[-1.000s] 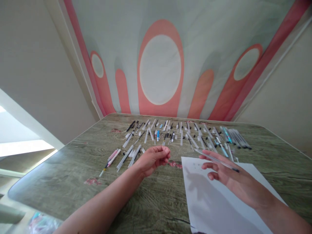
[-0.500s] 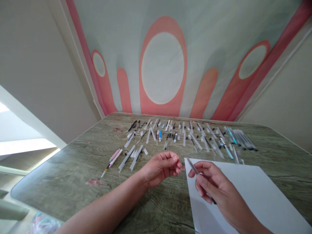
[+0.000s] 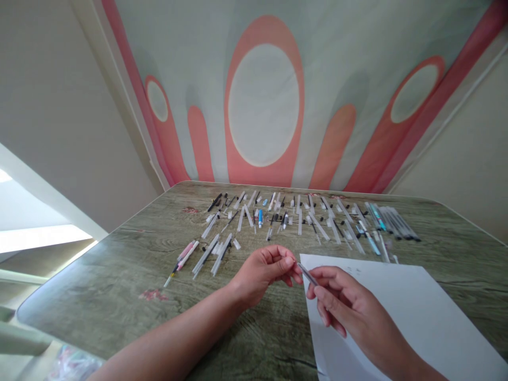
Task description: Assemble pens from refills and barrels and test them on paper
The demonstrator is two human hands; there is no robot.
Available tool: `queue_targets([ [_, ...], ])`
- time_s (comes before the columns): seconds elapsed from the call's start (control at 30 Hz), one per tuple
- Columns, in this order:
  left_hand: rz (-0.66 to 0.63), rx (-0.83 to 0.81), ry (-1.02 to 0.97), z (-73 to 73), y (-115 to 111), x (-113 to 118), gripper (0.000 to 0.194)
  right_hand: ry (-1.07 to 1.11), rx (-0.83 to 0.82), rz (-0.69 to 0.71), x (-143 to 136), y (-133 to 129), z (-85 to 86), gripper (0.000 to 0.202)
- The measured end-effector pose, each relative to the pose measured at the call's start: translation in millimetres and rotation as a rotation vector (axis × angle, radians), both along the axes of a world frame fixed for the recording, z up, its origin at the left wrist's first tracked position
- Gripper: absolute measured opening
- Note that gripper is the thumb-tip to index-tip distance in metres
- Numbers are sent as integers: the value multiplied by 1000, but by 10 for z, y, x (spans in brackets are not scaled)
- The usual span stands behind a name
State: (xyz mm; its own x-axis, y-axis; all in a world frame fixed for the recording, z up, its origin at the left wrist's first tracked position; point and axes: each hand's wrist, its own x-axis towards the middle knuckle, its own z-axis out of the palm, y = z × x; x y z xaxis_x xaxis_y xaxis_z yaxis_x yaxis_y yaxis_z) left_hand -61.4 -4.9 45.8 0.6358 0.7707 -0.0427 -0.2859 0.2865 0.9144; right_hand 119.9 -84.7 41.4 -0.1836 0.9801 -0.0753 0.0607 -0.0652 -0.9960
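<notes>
My right hand (image 3: 345,304) holds a slim grey pen (image 3: 307,273) between thumb and fingers, its end tilted up toward the left. Close against that end, the thumb and fingertips of my left hand (image 3: 273,270) are pinched together. Whatever they hold is too small or hidden to make out. Under my right hand lies a white sheet of paper (image 3: 413,307), with a few small dark marks near its far edge. Beyond both hands, pen parts are spread over the table: clear barrels (image 3: 222,255), dark refills, and small caps.
The wood-patterned table (image 3: 119,296) runs back to a pink and grey patterned wall covering (image 3: 210,63). Pink and white pens (image 3: 187,255) lie at the left. A row of grey pens (image 3: 400,225) lies at the back right, beside light blue ones (image 3: 377,217). A plastic bag (image 3: 73,365) sits below at lower left.
My left hand has moved slightly right, so its fingertips meet the pen's end. The pen has shifted slightly down and left in my right hand. The view has tilted a little.
</notes>
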Motion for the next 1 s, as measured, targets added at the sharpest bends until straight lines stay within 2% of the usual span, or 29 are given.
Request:
queue_targets([
  [0.37,23,26,59,23,11,5,24,-39,16,7,4,14,26,31],
  [1.0,54,127,94,-14,20,0,19,-58,23,14,29,25,-23,29],
])
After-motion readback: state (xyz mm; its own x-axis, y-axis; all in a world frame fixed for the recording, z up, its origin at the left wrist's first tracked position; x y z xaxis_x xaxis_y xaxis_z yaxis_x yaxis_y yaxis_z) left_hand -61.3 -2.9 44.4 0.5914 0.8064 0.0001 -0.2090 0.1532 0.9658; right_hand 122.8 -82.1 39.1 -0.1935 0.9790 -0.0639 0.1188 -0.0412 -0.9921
